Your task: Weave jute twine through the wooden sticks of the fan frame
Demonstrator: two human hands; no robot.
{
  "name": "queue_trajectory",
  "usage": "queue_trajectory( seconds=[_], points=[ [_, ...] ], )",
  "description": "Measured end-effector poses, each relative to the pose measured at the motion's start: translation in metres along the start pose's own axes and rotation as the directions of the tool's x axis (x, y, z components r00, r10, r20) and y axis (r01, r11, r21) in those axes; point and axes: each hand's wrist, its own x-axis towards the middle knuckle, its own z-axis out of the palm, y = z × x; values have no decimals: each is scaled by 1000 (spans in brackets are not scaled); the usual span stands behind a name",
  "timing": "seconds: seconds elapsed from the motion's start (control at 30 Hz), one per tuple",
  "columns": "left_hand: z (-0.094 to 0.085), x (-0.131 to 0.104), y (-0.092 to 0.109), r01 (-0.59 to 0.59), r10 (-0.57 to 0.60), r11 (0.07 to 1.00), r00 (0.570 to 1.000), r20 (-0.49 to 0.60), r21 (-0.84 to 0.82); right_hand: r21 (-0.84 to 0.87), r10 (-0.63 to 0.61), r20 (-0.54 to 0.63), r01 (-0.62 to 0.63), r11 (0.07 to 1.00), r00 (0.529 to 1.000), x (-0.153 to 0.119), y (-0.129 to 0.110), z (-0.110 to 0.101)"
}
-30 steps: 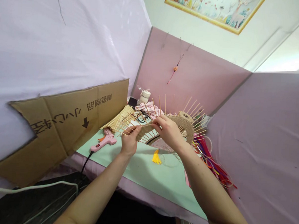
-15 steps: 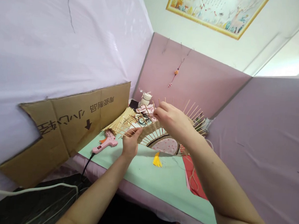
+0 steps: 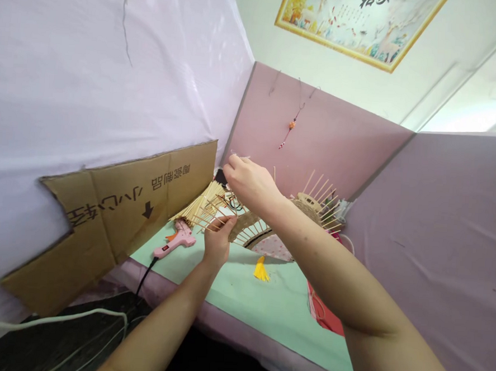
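Observation:
A fan-shaped woven piece (image 3: pixel 251 226) with thin sticks radiating from its rim and a pink dotted centre stands over the green table top. My left hand (image 3: pixel 218 239) is closed on its left end, thumb and fingers pinching the edge among the sticks. Raised above the left part of the weave, my right hand (image 3: pixel 248 180) has its fingers pressed together; what they hold, if anything, is too small to make out. My right forearm covers part of the weave. A yellow tassel (image 3: pixel 262 269) lies below the dotted centre.
Left of my left hand, a pink glue gun (image 3: pixel 175 241) lies near a bundle of sticks (image 3: pixel 197 205). Cardboard (image 3: pixel 120 211) leans along the left side. Red material (image 3: pixel 326 313) lies at the right, under my right forearm. The green table's front edge (image 3: pixel 279 358) crosses below.
My right hand has moved left and slightly up, away from the weave's top. My left hand stays on the left end. The view has tilted slightly upward.

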Motion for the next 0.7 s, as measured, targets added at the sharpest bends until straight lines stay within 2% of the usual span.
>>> queue_trajectory(
  seconds=[0.07,0.17,0.27,0.4,0.53,0.7],
  points=[
    [0,0,0,3,-3,1000,1000,-11,5,19,49,-12,-49,999,999,-6,4,1],
    [-1,1,-1,26,-26,1000,999,-19,16,94,156,-142,-143,985,977,-36,16,9],
    [-1,1,-2,17,-17,1000,1000,-9,13,242,354,-254,-295,924,900,-80,30,29],
    [-2,0,-2,8,-7,1000,999,52,-18,491,546,-199,-399,774,814,-127,44,70],
    [-2,-2,1,35,-29,999,987,161,-36,588,625,-166,-432,684,763,-140,45,94],
    [-3,-4,5,60,-45,997,960,275,-49,610,639,-168,-429,666,751,-138,45,92]
  ],
)
